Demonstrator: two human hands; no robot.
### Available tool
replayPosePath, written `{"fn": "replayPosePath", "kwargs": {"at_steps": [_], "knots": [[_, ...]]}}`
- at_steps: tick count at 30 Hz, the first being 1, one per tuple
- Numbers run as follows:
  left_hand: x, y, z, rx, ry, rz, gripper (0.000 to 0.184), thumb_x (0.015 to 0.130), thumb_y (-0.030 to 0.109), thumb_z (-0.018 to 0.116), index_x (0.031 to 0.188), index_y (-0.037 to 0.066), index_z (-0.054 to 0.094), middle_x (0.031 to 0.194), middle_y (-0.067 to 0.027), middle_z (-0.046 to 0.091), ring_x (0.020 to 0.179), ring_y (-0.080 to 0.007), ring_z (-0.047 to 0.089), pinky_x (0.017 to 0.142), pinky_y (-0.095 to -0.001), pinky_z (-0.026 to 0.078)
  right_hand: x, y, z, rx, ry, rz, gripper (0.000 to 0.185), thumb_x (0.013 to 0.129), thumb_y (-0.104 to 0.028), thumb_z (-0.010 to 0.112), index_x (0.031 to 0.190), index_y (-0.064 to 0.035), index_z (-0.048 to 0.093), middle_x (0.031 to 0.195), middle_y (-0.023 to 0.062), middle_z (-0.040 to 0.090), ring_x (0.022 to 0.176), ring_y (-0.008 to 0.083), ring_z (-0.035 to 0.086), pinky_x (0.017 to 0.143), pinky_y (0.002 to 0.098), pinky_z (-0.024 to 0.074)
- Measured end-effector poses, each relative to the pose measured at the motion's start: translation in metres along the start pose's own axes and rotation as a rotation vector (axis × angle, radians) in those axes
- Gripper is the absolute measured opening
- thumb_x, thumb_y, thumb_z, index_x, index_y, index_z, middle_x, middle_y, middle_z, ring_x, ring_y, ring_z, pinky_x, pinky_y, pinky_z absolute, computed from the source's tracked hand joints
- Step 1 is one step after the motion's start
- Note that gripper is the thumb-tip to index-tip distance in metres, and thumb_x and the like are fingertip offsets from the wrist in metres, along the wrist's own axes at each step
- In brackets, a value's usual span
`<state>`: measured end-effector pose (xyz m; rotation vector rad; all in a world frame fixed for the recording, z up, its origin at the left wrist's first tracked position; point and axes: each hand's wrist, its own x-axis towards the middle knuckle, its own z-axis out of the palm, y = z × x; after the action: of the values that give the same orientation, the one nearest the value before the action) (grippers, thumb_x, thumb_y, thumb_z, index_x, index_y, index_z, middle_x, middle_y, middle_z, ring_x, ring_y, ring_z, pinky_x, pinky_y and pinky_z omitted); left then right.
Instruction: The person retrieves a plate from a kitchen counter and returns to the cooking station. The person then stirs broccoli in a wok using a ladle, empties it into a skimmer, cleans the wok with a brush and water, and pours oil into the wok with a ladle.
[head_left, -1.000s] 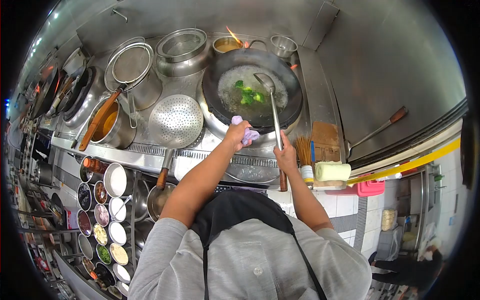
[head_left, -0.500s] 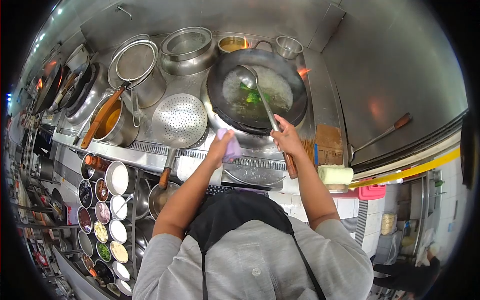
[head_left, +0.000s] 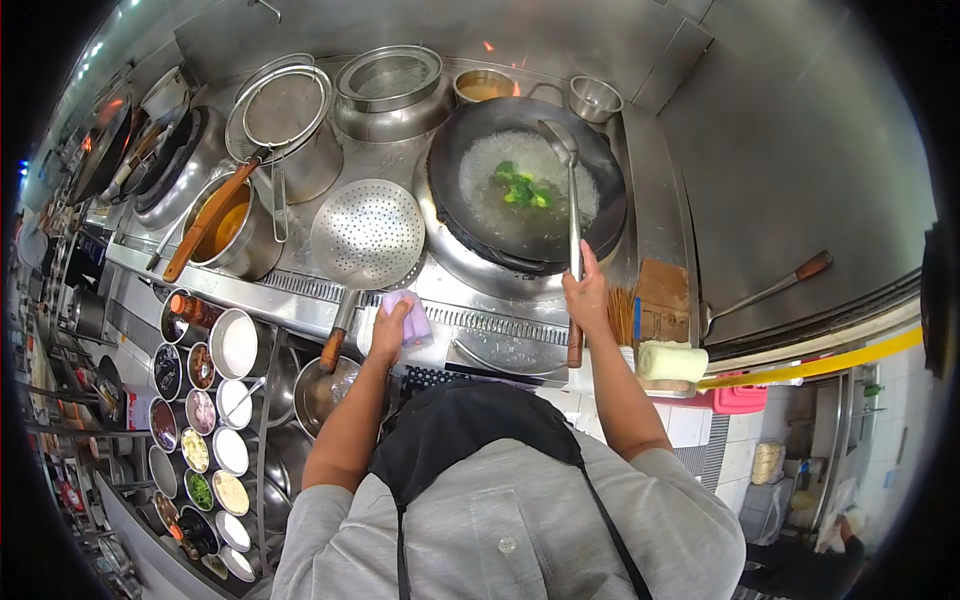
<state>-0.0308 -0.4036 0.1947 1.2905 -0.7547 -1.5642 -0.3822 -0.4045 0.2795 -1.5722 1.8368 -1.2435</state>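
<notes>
My right hand (head_left: 587, 297) is wrapped round the handle of a long metal ladle (head_left: 573, 200), whose bowl rests over the right part of a dark wok (head_left: 450, 180). Bright green broccoli (head_left: 521, 188) floats in the bubbling liquid (head_left: 485, 165) inside it. A folded lilac cloth (head_left: 408, 318) is gripped in my left hand (head_left: 390, 328) at the stove's front edge, beside the wooden handle of a perforated skimmer (head_left: 367, 234).
Left of the wok are a pot of orange liquid (head_left: 232, 225), a strainer (head_left: 285, 105) and a lidded pot (head_left: 390, 85). Seasoning bowls (head_left: 233, 342) stand at lower left. A bamboo brush (head_left: 620, 318) and rolled green towel (head_left: 672, 361) lie right. A person (head_left: 810, 565) is at far lower right.
My left hand has moved away from the wok's rim with the cloth, toward the front left. The ladle's bowl swung left, then back right. The flames behind the wok changed.
</notes>
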Motion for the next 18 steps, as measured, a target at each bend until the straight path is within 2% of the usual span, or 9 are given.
{"fn": "replayPosePath", "kwargs": {"at_steps": [1,4,5,7,12,14,18], "knots": [[0.001,0.000,0.000,-0.002,0.004,0.003,0.034,0.086,0.030,0.058,0.111,0.007,0.055,0.088,-0.0076,0.061,0.069,-0.0191,0.061,0.043,-0.0333,0.049,-0.004,-0.003,-0.001,-0.031,0.021,0.000,0.060,0.080,-0.008,0.056,0.136,0.0017,0.039,0.124,0.0254,0.055,0.109,0.0350,0.058,0.089,0.0360,0.0458],[0.001,0.002,-0.002,-0.011,-0.029,-0.034,0.034,0.087,0.030,0.059,0.112,0.007,0.054,0.089,-0.0074,0.061,0.070,-0.0193,0.061,0.044,-0.0340,0.050,-0.013,0.007,0.001,-0.100,0.065,-0.042,0.060,0.079,-0.007,0.055,0.136,0.0010,0.039,0.126,0.0251,0.053,0.111,0.0362,0.057,0.090,0.0374,0.0460],[0.001,0.002,-0.002,-0.007,-0.032,-0.036,0.034,0.087,0.030,0.059,0.112,0.007,0.054,0.089,-0.0074,0.061,0.070,-0.0193,0.061,0.044,-0.0340,0.050,-0.014,0.008,0.000,-0.099,0.068,-0.038,0.060,0.079,-0.007,0.055,0.136,0.0010,0.039,0.126,0.0251,0.053,0.111,0.0362,0.057,0.090,0.0374,0.0460],[0.002,0.000,-0.003,-0.042,-0.024,-0.042,0.034,0.087,0.030,0.058,0.112,0.007,0.054,0.090,-0.0074,0.061,0.071,-0.0200,0.062,0.045,-0.0346,0.050,-0.016,0.009,-0.001,-0.042,0.018,0.119,0.061,0.079,-0.007,0.055,0.137,-0.0004,0.038,0.127,0.0245,0.053,0.111,0.0364,0.057,0.091,0.0381,0.0454],[0.009,-0.008,-0.008,-0.069,-0.078,-0.060,0.034,0.088,0.029,0.057,0.114,0.007,0.052,0.092,-0.0079,0.061,0.073,-0.0213,0.063,0.046,-0.0354,0.050,-0.017,0.015,-0.003,-0.099,0.024,0.114,0.063,0.078,-0.008,0.055,0.138,-0.0018,0.037,0.127,0.0238,0.053,0.111,0.0366,0.057,0.093,0.0386,0.0447],[0.009,-0.010,-0.008,-0.059,-0.086,-0.009,0.032,0.089,0.035,0.057,0.110,0.011,0.053,0.087,-0.0050,0.062,0.069,-0.0209,0.065,0.045,-0.0348,0.050,-0.016,0.015,-0.002,-0.082,0.030,0.105,0.062,0.079,-0.008,0.055,0.138,-0.0017,0.037,0.127,0.0233,0.053,0.110,0.0362,0.057,0.092,0.0385,0.0451],[0.011,-0.011,-0.009,-0.059,-0.084,-0.028,0.034,0.089,0.035,0.057,0.112,0.011,0.051,0.089,-0.0054,0.062,0.070,-0.0209,0.065,0.045,-0.0348,0.049,-0.016,0.012,-0.003,-0.083,0.030,0.122,0.062,0.079,-0.007,0.056,0.138,-0.0017,0.038,0.125,0.0235,0.055,0.107,0.0350,0.059,0.091,0.0378,0.0457]]}}
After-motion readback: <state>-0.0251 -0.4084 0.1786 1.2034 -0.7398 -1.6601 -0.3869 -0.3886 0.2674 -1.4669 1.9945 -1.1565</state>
